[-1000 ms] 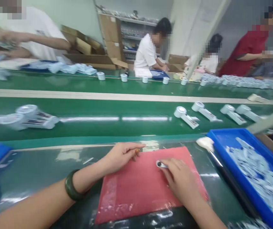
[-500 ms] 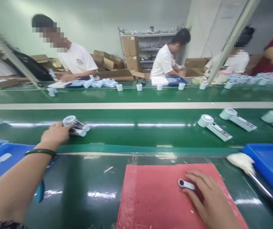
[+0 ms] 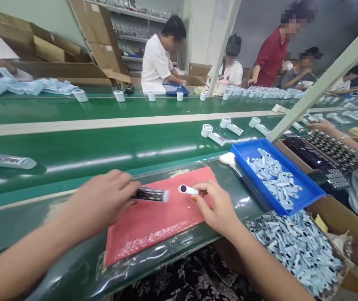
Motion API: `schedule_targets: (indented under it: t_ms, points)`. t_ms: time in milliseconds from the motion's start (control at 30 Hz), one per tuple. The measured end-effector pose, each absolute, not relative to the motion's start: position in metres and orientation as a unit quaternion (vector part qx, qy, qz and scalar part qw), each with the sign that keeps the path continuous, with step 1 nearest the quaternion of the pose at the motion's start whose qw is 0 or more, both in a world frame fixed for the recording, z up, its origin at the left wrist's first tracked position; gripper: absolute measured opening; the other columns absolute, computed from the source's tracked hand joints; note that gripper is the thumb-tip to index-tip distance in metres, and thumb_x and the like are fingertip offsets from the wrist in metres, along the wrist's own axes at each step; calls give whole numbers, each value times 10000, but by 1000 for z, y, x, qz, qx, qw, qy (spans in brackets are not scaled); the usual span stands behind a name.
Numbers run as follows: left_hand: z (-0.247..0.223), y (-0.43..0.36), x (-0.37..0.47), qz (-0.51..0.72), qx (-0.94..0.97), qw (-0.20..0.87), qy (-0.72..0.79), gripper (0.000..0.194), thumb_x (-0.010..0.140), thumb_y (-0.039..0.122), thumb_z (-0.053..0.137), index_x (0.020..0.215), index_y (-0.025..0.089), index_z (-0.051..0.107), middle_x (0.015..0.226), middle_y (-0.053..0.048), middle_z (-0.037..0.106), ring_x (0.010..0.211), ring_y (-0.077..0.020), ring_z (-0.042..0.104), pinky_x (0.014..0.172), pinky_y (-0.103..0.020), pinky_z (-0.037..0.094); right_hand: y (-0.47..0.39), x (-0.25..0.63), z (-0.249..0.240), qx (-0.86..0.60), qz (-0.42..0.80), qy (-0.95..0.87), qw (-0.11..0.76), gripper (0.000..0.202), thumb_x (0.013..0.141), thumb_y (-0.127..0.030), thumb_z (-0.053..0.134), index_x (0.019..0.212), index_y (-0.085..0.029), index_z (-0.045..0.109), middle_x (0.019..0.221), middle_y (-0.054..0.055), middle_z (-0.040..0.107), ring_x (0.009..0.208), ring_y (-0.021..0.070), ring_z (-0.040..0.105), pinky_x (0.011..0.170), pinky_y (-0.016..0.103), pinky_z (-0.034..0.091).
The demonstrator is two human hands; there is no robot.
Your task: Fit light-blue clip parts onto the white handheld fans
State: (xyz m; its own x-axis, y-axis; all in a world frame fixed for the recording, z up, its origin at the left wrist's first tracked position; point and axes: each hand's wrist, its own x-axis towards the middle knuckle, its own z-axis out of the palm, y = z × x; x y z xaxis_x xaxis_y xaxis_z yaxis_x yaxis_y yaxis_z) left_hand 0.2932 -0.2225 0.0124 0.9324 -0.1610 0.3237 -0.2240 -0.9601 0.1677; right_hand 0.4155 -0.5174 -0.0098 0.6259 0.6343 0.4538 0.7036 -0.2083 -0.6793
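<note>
My left hand (image 3: pixel 103 205) is closed around a pale blue device handle (image 3: pixel 152 194) with a dark circuit strip on top; its other end is hidden under my fingers. It hangs over the red pad (image 3: pixel 141 230). Between the thumb and fingers of my right hand (image 3: pixel 218 205) is a small pale blue handle cover (image 3: pixel 187 190) with a dark oval at its rounded end. The two pieces are apart, the cover to the right of the handle.
Similar round-headed devices (image 3: pixel 206 130) lie along the green conveyor belt (image 3: pixel 110 152). To the right are a blue tray (image 3: pixel 238 146) of loose covers, a heaped box of covers (image 3: pixel 294 251) and a white-tipped brush (image 3: pixel 229 159). Co-workers (image 3: pixel 158 62) sit across the belt.
My left hand has brought a device from the belt to the red pad. My right hand still pinches the cover, now lifted nearer the handle. The view has swung right.
</note>
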Motion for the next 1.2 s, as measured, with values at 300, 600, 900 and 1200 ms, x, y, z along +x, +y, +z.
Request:
schedule_targets:
  t_ms: [300,600,900,1200]
  points:
    - [-22,-288,329,65,985,90,-132,227,922,372,571,1041,186,624,985,-95,649,903,-267,550,802,-402,432,-512,409,-12,-826,11,-433,361,107,939,-215,566,1003,-212,652,909,14,680,776,163,619,692,308,444]
    - [-11,-283,322,65,947,293,-115,270,987,409,503,1127,213,623,1145,-100,668,1086,-250,595,939,-409,494,-483,408,-7,-850,-2,-494,185,168,987,-231,523,1000,-140,664,959,86,684,824,223,614,731,383,463]
    - [-15,-294,315,126,955,245,-107,189,991,314,514,996,225,680,1015,-30,707,972,-195,638,825,-333,534,-490,426,-27,-796,167,-406,417,42,931,-249,670,945,-211,680,997,20,677,959,172,629,834,320,496]
    - [-24,-313,293,144,976,110,-119,276,1016,330,444,1120,173,647,1141,-98,709,1073,-277,652,935,-467,539,-498,409,-32,-802,165,-483,311,356,971,-273,590,1316,-194,626,1236,94,675,1168,266,595,1032,447,452]
